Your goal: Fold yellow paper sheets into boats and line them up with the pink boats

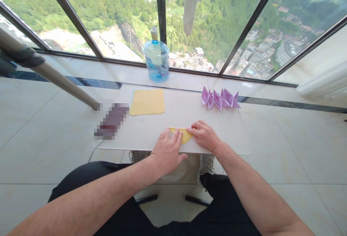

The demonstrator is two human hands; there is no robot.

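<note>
Forearms (92, 201) foremost. Left hand (166, 151), fingers outstretched, atop folded yellow paper (187, 137): long axis left-right, apex toward person. Right hand (205, 134): fingers bent at right corner, grip unclear.

Left hand (168, 150), right hand (204, 134) touching folded yellow paper (186, 137) on table (227, 133)

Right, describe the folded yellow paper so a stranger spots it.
Start at the windows, then drop to the low white table before them. Near its closest edge, the left hand and right hand touch a folded yellow paper. Its smaller, folded shape sets it apart from the flat yellow sheets farther back, and its colour from the purple paper shapes.
</note>
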